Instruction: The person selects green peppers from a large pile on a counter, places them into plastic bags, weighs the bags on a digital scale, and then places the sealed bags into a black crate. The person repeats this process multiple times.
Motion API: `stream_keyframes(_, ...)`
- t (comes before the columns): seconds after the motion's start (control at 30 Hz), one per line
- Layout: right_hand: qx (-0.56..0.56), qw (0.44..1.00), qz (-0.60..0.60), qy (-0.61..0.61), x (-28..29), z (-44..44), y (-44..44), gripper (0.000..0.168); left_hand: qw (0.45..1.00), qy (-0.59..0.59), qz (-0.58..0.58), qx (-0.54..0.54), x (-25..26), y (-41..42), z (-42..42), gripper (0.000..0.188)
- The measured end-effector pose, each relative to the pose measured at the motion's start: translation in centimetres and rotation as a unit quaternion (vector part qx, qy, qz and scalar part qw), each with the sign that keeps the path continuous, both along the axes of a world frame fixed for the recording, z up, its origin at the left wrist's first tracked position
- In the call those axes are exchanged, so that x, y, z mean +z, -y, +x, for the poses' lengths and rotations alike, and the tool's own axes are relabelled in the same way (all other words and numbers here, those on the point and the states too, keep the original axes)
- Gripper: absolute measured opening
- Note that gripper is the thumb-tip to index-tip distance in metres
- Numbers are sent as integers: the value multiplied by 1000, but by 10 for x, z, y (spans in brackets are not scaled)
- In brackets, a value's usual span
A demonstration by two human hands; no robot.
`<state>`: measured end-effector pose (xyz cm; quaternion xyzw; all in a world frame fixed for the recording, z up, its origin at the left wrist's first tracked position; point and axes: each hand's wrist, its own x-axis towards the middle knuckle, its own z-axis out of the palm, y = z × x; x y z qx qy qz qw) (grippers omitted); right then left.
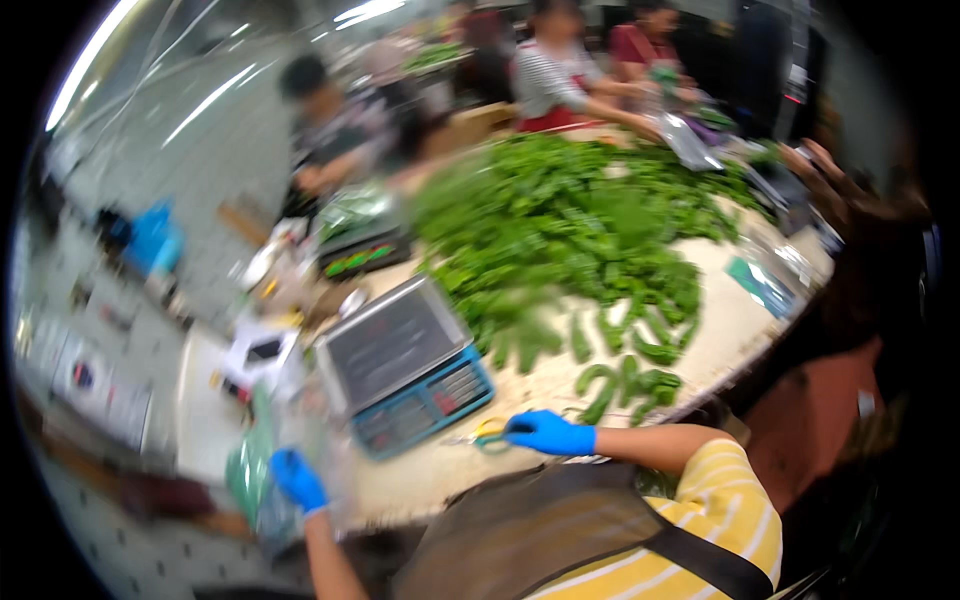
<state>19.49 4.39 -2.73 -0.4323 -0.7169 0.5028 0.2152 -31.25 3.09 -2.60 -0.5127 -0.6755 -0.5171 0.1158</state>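
My right hand (551, 433), in a blue glove, is low over the table. Its fingertips meet the handles of a pair of scissors (486, 437), yellow and green; whether they grip them is unclear. Over at the table's left edge, my left hand (300, 478), also gloved in blue, is beside green and clear plastic bags (252, 469); blur hides whether it grips any. A blue scale (401, 352) with a bare metal pan stands between and beyond my hands. Long green peppers (555, 217) lie heaped past it, with several loose ones (626, 382) nearer me.
A second scale (364, 251) bears a bagged green load at the far left. A phone (265, 349) rests on white paper left of the blue scale. Flat plastic packaging (761, 285) lies along the right edge. Co-workers (559, 75) stand around the far side, one handling a clear bag (686, 142).
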Motion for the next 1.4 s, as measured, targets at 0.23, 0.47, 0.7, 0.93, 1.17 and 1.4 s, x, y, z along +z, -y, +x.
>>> stream_keyframes(0.23,22,979,-153,-134,9,-105,-15,95,964,-249,-31,-89,49,58,135,19)
stream_keyframes(0.47,-16,935,-233,-266,-8,-162,-11,26,911,-314,-233,-131,52,99,166,58)
stream_keyframes(0.7,-33,979,-134,-147,-45,-138,-17,22,822,-324,-432,-180,5,101,180,21)
stream_keyframes(0.93,-163,883,440,23,16,-93,10,47,905,-146,-399,-5,48,88,207,39)
stream_keyframes(1.17,290,895,337,20,12,-149,3,42,890,-229,-387,-70,65,97,235,31)
stream_keyframes(1.4,193,895,376,141,19,-204,-25,105,850,-265,-356,-283,62,123,275,33)
